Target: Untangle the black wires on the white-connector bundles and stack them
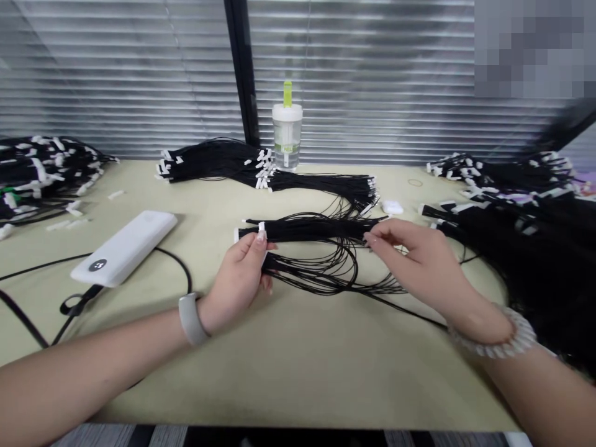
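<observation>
My left hand (239, 270) is closed around one end of a bunch of thin black cables (307, 282), left of the table's middle. A small white connector (261, 230) sticks up at its thumb tip. From this hand the cables loop to the right, passing below my right hand (419, 257). That hand has thumb and forefinger pinched together at the right end of a straight black cable bundle (311, 230) lying just behind. Whatever is between those fingertips is too small to make out.
A white power bank (125, 248) with a black cord lies at left. Cable bundles with white connectors sit at the far left (46, 167), back middle (209, 161) and right (549, 248). A lidded cup (287, 139) stands by the blinds; a small white case (392, 207) lies right of centre.
</observation>
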The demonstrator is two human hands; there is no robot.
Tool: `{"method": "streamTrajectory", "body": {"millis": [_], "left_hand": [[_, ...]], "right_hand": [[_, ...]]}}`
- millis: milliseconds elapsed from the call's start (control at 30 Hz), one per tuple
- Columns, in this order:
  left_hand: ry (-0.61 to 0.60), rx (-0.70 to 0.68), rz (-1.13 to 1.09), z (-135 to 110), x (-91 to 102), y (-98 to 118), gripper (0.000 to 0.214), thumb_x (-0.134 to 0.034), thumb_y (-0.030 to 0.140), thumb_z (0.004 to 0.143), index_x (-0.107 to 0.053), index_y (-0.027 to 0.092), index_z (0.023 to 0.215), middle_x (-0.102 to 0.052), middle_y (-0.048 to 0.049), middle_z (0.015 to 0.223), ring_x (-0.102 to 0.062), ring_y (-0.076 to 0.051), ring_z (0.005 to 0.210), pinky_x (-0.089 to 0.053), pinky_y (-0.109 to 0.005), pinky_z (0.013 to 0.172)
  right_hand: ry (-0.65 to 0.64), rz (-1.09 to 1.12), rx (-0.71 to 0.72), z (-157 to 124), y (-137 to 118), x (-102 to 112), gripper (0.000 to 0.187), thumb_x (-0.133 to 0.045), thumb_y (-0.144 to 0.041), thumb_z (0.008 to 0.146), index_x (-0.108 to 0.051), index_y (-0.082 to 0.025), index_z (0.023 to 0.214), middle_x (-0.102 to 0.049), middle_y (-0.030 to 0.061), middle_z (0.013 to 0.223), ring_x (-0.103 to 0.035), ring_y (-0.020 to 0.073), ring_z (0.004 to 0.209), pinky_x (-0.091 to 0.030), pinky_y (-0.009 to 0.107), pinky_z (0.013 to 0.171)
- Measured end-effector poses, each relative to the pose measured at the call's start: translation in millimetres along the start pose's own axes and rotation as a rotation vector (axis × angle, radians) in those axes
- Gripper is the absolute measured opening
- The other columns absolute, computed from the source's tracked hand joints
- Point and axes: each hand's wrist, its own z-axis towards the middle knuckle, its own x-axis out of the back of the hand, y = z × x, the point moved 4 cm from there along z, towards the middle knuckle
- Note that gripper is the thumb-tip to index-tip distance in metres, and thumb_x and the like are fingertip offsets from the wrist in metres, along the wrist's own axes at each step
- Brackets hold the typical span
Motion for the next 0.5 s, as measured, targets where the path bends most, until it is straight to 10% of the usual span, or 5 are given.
{"method": "streamTrajectory", "body": {"millis": [267, 500], "left_hand": [[-0.061, -0.04, 0.176, -9, -4.0, 8, 0.033, -0.041, 0.046, 0.085, -0.049, 0.017, 0.072, -0.044, 0.0061, 0.04, -0.04, -0.005, 0.032, -0.033, -0.015, 0.032], [-0.081, -0.095, 0.269, -15, -4.8, 12, 0.032, -0.04, 0.043, 0.086, -0.05, 0.018, 0.07, -0.047, 0.0048, 0.045, -0.041, -0.005, 0.033, -0.032, -0.016, 0.032]], "right_hand": [[-0.091, 0.064, 0.278, -8, -21, -11, 0.023, -0.046, -0.019, 0.083, -0.061, -0.02, 0.101, -0.059, 0.004, 0.092, -0.055, 0.0103, 0.082, -0.046, 0.024, 0.073], [-0.321, 0.077, 0.079, -6, -8, -17, 0.031, -0.043, -0.024, 0.084, -0.06, -0.024, 0.109, -0.061, -0.0012, 0.074, -0.053, 0.0081, 0.061, -0.042, 0.02, 0.056]]}}
